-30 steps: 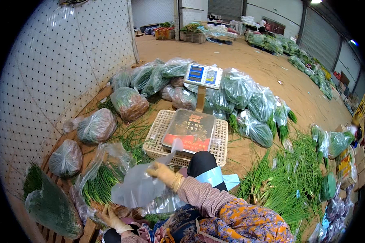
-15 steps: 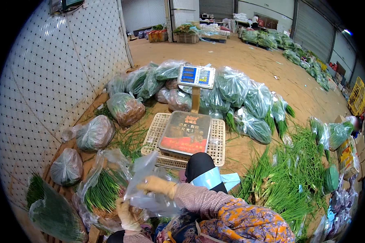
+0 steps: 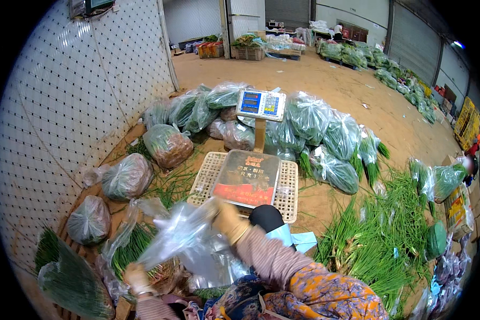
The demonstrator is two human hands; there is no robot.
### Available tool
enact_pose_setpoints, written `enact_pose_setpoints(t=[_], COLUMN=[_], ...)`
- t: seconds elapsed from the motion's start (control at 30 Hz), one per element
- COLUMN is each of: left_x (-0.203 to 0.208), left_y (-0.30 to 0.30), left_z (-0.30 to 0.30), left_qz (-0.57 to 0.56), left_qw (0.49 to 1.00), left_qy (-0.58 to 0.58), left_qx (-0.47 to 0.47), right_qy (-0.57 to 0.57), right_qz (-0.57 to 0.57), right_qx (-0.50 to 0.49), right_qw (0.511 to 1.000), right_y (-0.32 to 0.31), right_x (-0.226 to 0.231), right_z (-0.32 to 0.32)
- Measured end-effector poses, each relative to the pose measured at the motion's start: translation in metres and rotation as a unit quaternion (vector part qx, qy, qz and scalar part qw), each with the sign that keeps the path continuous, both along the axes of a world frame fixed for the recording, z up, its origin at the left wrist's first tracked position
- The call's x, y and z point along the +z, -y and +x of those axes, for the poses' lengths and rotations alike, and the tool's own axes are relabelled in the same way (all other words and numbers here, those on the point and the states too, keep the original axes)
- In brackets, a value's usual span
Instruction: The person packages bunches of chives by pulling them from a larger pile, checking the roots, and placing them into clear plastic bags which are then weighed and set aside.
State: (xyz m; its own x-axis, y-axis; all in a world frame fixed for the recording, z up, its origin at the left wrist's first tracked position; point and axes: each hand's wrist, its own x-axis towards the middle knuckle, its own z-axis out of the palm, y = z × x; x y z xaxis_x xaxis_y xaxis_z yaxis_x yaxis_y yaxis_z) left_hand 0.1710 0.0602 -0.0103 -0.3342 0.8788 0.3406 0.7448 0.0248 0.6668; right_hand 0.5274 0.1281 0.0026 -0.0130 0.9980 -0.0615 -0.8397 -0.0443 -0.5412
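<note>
A clear plastic bag (image 3: 178, 237) is stretched between my two gloved hands in front of my body. My left hand (image 3: 137, 277) is closed on its lower left end, above a bundle of green onions. My right hand (image 3: 229, 221) grips the upper right end, near the scale's front edge, slightly blurred. Beneath the stretched bag, an opened plastic bag holds green onions (image 3: 128, 248), their roots toward me. The platform scale (image 3: 246, 178) stands just beyond my right hand on a cream plastic crate (image 3: 200, 184), with nothing on its plate.
Filled bags of green onions (image 3: 309, 117) curve behind the scale. More tied bags (image 3: 127, 176) line the left wall. A large loose heap of green onions (image 3: 373, 234) spreads to my right. Another person (image 3: 472, 154) is at the far right edge.
My hands have moved apart: the left toward the lower left, the right up and rightward toward the scale. The plastic bag between them is now pulled out long.
</note>
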Motion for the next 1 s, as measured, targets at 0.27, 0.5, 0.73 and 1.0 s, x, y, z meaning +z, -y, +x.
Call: enact_pose_setpoints(t=[0.27,0.5,0.73,1.0], left_x=[-0.015,0.086,0.025,0.003], left_y=[0.028,-0.036,-0.01,0.026], left_z=[-0.071,0.098,-0.006,-0.035], left_qz=[-0.13,0.107,-0.096,-0.348], left_qw=[0.986,0.983,0.982,0.901], left_qy=[0.036,-0.148,-0.163,-0.257], left_qx=[0.094,0.015,-0.029,-0.037], right_qy=[0.582,0.637,0.912,0.922], right_qz=[0.095,0.403,0.318,0.353], right_qx=[-0.228,0.056,0.05,-0.019], right_qw=[0.775,0.655,0.254,0.159], right_y=[-0.043,0.011,-0.072,-0.113], right_x=[0.077,0.141,0.083,0.093], right_z=[0.008,-0.106,-0.028,-0.031])
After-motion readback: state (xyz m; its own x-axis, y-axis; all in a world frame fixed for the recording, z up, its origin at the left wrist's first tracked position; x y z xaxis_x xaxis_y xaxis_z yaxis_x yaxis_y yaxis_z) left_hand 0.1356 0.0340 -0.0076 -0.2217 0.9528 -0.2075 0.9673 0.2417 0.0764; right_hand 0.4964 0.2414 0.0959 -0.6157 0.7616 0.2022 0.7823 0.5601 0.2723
